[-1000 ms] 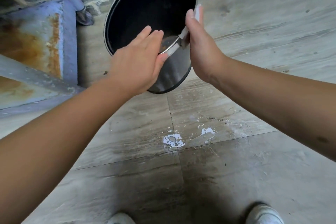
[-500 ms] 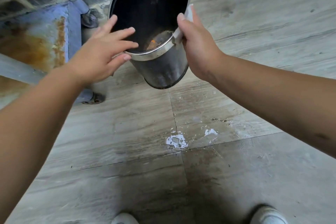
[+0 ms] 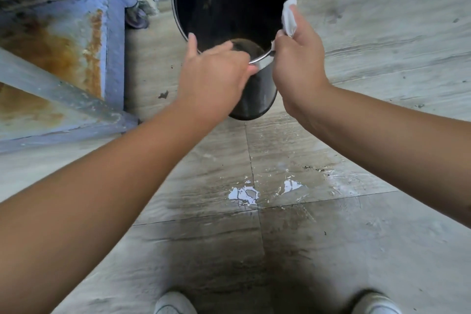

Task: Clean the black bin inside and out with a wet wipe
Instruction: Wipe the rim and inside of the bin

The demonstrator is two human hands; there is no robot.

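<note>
The black bin (image 3: 229, 7) is tilted with its open mouth facing me, its dark inside and a brownish stain at the bottom in view. A shiny metal rim runs round the mouth. My left hand (image 3: 214, 79) grips the near rim, thumb up on the left edge. My right hand (image 3: 297, 64) holds the right side of the rim and has a white wet wipe (image 3: 289, 16) pinched under the fingers against the bin's outer wall. The bin's base (image 3: 251, 109) rests near the floor.
A rusty blue metal frame (image 3: 76, 41) stands at left, with a grey pipe and its floor flange (image 3: 136, 18) beside a brick wall. Wet patches (image 3: 243, 194) lie on the grey floor tiles. My white shoes (image 3: 175, 304) show at the bottom.
My left hand moved from the left of the bin onto its near rim and closed on it. The bin swung round a little, and more of the wipe shows above my right hand.
</note>
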